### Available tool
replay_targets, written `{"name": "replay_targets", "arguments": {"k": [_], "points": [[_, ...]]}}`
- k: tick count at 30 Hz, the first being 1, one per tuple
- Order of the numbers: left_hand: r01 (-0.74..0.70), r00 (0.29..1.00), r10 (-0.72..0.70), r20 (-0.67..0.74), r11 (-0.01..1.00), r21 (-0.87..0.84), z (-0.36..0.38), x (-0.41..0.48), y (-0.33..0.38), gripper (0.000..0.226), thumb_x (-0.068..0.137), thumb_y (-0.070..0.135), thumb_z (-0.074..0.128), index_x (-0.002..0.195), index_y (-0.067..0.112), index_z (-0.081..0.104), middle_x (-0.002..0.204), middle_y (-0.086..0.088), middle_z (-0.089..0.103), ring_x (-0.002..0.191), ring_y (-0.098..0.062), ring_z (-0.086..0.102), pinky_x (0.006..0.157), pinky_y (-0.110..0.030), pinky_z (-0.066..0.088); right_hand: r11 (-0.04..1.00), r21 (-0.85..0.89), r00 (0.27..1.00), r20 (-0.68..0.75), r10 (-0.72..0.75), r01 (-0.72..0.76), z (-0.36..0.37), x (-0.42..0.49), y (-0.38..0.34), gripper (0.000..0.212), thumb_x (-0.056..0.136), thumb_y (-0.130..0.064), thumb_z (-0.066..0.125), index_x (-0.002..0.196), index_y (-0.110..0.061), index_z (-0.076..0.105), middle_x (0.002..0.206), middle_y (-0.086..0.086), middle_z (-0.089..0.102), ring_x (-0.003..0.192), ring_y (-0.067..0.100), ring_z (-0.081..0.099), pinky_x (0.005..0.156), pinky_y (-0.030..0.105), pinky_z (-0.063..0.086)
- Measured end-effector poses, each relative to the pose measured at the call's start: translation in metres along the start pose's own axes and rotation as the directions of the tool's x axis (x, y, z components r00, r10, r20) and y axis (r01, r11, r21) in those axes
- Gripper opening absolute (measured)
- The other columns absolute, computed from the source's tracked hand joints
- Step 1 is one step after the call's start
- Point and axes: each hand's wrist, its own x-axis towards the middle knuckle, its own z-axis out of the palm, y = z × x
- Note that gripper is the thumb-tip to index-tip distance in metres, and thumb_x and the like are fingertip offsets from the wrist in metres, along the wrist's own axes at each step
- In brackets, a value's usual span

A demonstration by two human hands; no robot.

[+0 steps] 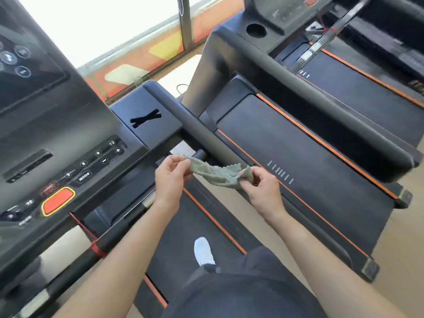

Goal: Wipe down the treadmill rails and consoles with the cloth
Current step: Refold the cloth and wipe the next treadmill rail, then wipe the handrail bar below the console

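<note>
The person stood on the treadmill belt [183, 228] with both forearms reaching forward. The left hand [171, 177] pinched one end of a pale green cloth [218, 174] between thumb and fingertips. The right hand [261, 189] pinched the other end, its fingers curled round the bunched fabric. The cloth hung stretched and crumpled between the two hands, held in the air just below the near end of the right handrail [199, 131]. Whether it brushed the rail could not be told, and the rail's end was partly covered by it.

To the left the console [68, 138] filled the edge of the view. Its screen [23, 65] was cut off at the top and side, with icons too blurred to read. A red stop button [58, 201] with a yellow rim sat low on the panel, beside small numbered keys and one marked MODE. A cross of black tape [145, 118] lay on the console's right wing. A red cord [94, 242] was tied round a dark bar below.

One white shoe [203, 251] showed on the belt; dark shorts hid the rest of the legs. To the right stood a neighbouring treadmill [309, 161] with orange edge stripes and a round cup holder [256, 30]; its console was cut off at the top.
</note>
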Motion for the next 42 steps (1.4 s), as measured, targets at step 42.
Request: {"name": "replay_targets", "arguments": {"k": [42], "points": [[-0.238,0.879,-0.247,0.408,0.515,0.823,-0.127,0.071,-0.013,0.032,0.09,0.04,0.076,0.121,0.031,0.075,0.093,0.01,0.078,0.089,-0.005,0.071,0.083,-0.027,0.056,0.601,0.489,0.773,0.461,0.436,-0.631,0.197,-0.015,0.002,0.03,0.098,-0.016,0.064,0.127,-0.018,0.057,0.116,0.002,0.072,0.106,0.025,0.072,0.09,0.045,0.059]]}}
